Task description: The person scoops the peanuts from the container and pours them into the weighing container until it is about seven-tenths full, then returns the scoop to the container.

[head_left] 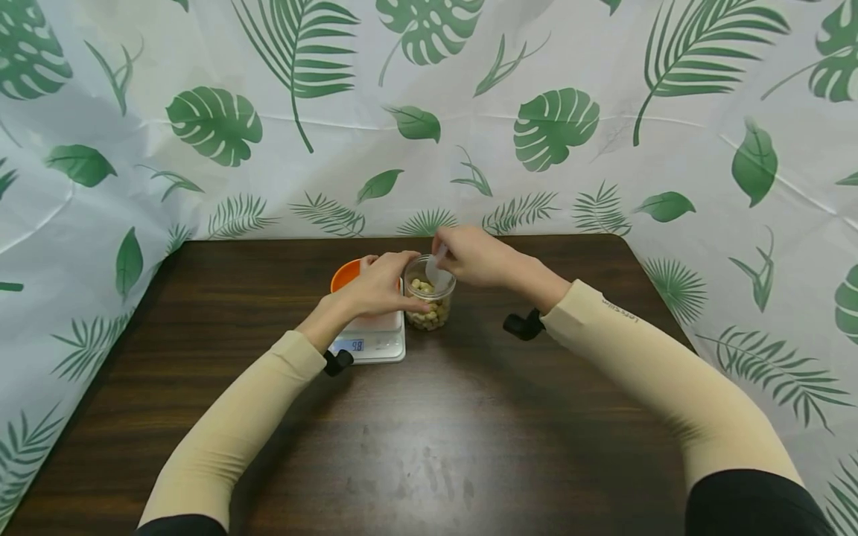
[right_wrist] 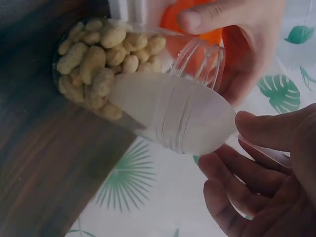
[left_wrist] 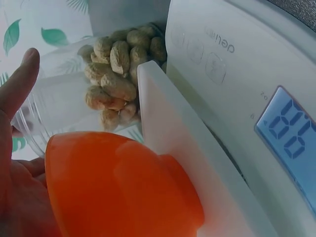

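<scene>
A clear jar (right_wrist: 140,123) stands beside a white kitchen scale (head_left: 382,350), with several unshelled peanuts (left_wrist: 118,74) in its lower part. My left hand (head_left: 382,286) spans the jar's neck, thumb on the near side and fingers on the far side. Between thumb and fingers, my right hand (head_left: 479,257) pinches the handle of a translucent white plastic spoon (right_wrist: 202,118). The spoon's bowl reaches through the jar's mouth, its tip down at the peanuts. An orange bowl (left_wrist: 118,182) sits on the scale's platform, partly hidden behind my left hand in the head view.
The scale's lit display (head_left: 351,345) reads 98. Everything stands near the back of a dark wooden table (head_left: 429,447). Behind it hangs a white cloth (head_left: 469,126) printed with green leaves. A small black wrist camera (head_left: 524,325) sits at my right sleeve.
</scene>
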